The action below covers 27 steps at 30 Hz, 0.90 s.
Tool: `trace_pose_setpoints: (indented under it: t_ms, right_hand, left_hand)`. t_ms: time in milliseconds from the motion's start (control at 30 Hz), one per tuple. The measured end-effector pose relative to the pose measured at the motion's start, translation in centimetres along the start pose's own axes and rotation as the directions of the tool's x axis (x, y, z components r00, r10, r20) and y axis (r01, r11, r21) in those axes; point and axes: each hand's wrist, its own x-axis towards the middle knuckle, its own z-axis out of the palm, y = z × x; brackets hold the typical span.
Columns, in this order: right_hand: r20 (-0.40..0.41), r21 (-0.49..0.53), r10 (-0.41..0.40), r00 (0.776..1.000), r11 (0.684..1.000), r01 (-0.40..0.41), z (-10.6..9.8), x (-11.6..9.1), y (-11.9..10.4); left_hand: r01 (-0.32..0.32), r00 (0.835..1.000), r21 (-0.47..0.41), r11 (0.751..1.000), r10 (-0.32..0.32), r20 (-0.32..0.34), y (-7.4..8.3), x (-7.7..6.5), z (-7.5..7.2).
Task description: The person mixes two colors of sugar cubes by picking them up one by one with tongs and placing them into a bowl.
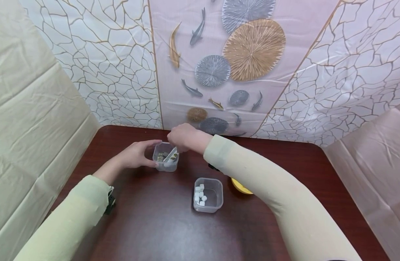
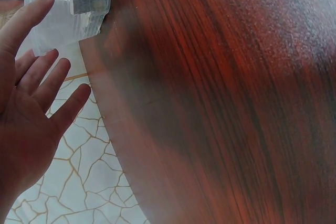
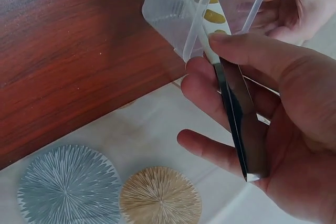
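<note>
At the back left of the table stands a clear plastic container (image 1: 168,168) holding small yellowish and dark pieces. My left hand (image 1: 133,155) spans it, thumb on the near side and index finger at the far side; in the left wrist view the thumb (image 2: 32,18) overlaps its wall and the other fingers are spread. My right hand (image 1: 184,137) pinches a pair of tweezers (image 3: 236,111) with metal arms and white ends. Those ends point down into the container, among the pieces.
A second clear container (image 1: 221,194) with several white cubes (image 1: 201,195) stands nearer, at the table's middle. A yellow round object (image 1: 240,187) lies partly hidden beneath my right sleeve. Patterned cloth (image 1: 115,65) hangs behind the dark wooden table (image 1: 147,217).
</note>
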Motion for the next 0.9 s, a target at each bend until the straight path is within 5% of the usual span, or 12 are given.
trace_pose_setpoints:
  t_ms: [533,900]
  right_hand:
    - [-0.105,0.055,-0.039,0.994,0.997,0.045,-0.4,-2.0,2.4]
    - [-0.331,0.147,-0.093,0.939,0.978,0.148,0.1,-6.8,5.7]
  left_hand:
    - [0.022,1.0,0.006,1.0,-0.022,0.01,0.2,0.1,0.0]
    - [0.033,0.999,-0.005,0.999,-0.033,0.019,0.5,-0.1,0.0]
